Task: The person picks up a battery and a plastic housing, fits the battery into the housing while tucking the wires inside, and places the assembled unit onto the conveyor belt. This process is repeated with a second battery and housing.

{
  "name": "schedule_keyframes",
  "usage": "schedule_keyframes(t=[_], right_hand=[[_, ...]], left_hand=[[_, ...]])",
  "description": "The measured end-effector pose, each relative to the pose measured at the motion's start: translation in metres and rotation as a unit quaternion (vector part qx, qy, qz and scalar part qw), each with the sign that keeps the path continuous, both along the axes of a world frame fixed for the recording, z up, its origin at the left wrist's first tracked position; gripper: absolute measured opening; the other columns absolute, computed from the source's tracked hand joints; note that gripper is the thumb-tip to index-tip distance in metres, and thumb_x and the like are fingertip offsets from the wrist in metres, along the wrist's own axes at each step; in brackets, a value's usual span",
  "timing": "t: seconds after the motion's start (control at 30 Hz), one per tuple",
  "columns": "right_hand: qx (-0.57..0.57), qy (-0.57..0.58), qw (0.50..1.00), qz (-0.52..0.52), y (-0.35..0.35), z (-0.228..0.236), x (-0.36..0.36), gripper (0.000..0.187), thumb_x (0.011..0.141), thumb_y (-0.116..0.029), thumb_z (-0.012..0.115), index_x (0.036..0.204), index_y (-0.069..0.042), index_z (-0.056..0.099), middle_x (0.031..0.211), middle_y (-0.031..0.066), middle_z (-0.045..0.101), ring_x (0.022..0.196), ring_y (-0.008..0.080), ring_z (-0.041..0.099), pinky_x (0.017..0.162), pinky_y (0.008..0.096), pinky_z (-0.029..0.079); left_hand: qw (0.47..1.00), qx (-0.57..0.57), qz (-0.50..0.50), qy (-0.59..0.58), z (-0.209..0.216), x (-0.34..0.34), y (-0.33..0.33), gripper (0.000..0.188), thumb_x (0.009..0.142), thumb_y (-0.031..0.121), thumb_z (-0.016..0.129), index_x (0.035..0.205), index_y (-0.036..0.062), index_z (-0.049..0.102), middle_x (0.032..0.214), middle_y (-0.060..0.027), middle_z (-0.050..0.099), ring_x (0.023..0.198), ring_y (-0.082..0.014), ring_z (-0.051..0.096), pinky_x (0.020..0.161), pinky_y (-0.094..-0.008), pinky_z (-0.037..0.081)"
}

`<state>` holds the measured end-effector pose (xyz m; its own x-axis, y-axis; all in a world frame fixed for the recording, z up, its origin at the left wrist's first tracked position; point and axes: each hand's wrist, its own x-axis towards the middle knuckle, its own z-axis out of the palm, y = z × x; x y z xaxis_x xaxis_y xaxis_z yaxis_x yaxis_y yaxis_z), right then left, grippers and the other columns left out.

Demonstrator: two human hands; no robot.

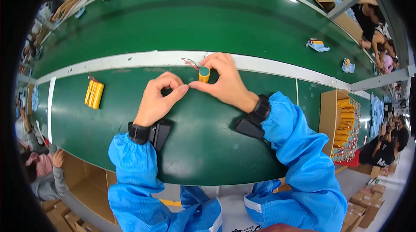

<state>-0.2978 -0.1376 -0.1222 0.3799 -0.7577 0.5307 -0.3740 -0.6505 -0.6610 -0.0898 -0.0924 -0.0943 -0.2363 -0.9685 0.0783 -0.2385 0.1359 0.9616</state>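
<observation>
A yellow cylindrical battery pack [203,78] with a green end and thin red and black wires stands at the middle of the bench. My right hand [227,80] curls around it, index finger behind and thumb in front. The thumb hides its lower part. On its left, my left hand [158,97] is closed in a pinch, thumb and index finger together, meeting my right thumb tip. Anything between those tips is too small to make out. Further left lies another yellow battery pack [94,94], several cells side by side, with wires at its top.
A cardboard box [328,121] full of yellow battery packs stands at the right. Beyond the white rail [143,60] runs a green conveyor belt [173,19] carrying blue-wrapped pieces [318,45]. An open carton [86,180] sits below the bench at the left. Other people work along both sides.
</observation>
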Motion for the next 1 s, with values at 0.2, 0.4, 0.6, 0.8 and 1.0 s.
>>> schedule_keyframes(t=[0.2, 0.4, 0.6, 0.8, 1.0], right_hand=[[0.036, 0.026, 0.999, -0.022, 0.0, 0.01, 0.002, 0.04, 0.064, -0.027, 0.086, 0.084, -0.009, 0.057, 0.1, 0.0071, 0.057, 0.099, 0.026, 0.05, 0.088, 0.0366, 0.037], [0.066, 0.025, 0.997, -0.01, 0.004, 0.008, 0.001, 0.037, 0.066, -0.027, 0.084, 0.088, -0.009, 0.06, 0.095, 0.0042, 0.059, 0.097, 0.0236, 0.051, 0.085, 0.0362, 0.035], [0.045, -0.024, 0.999, 0.003, 0.003, 0.009, -0.002, 0.032, 0.069, -0.025, 0.083, 0.091, -0.009, 0.068, 0.083, -0.0006, 0.06, 0.087, 0.0191, 0.051, 0.083, 0.0341, 0.033], [0.0, 0.004, 1.0, 0.001, 0.006, 0.011, -0.006, 0.031, 0.067, -0.026, 0.084, 0.091, -0.01, 0.071, 0.082, -0.001, 0.061, 0.084, 0.0174, 0.051, 0.081, 0.0322, 0.032], [-0.022, 0.006, 1.0, -0.004, 0.006, 0.011, -0.013, 0.032, 0.067, -0.027, 0.084, 0.09, -0.01, 0.07, 0.081, -0.0009, 0.06, 0.085, 0.0173, 0.05, 0.079, 0.0327, 0.031]], left_hand=[[0.999, 0.03, 0.01, 0.01, 0.002, 0.004, -0.001, 0.019, 0.084, 0.008, 0.07, 0.071, 0.0001, 0.058, 0.083, -0.0015, 0.059, 0.073, -0.0087, 0.049, 0.067, -0.0246, 0.039], [0.999, 0.041, 0.009, 0.011, -0.002, 0.005, -0.001, 0.017, 0.084, 0.008, 0.069, 0.073, 0.0003, 0.058, 0.083, -0.0011, 0.06, 0.073, -0.0081, 0.049, 0.068, -0.0242, 0.039], [0.998, 0.056, 0.005, 0.016, -0.001, 0.001, 0.003, 0.017, 0.085, 0.009, 0.069, 0.074, 0.0005, 0.059, 0.083, -0.0003, 0.06, 0.074, -0.0076, 0.049, 0.069, -0.0237, 0.04], [0.999, 0.04, 0.007, -0.002, 0.001, -0.004, 0.004, 0.016, 0.086, 0.009, 0.068, 0.075, 0.0008, 0.06, 0.082, -0.0001, 0.061, 0.074, -0.0075, 0.05, 0.069, -0.0236, 0.04], [0.999, 0.039, 0.002, 0.01, 0.001, -0.009, 0.004, 0.015, 0.086, 0.009, 0.068, 0.076, 0.0017, 0.06, 0.082, -0.0003, 0.061, 0.075, -0.0071, 0.051, 0.071, -0.0232, 0.04]])
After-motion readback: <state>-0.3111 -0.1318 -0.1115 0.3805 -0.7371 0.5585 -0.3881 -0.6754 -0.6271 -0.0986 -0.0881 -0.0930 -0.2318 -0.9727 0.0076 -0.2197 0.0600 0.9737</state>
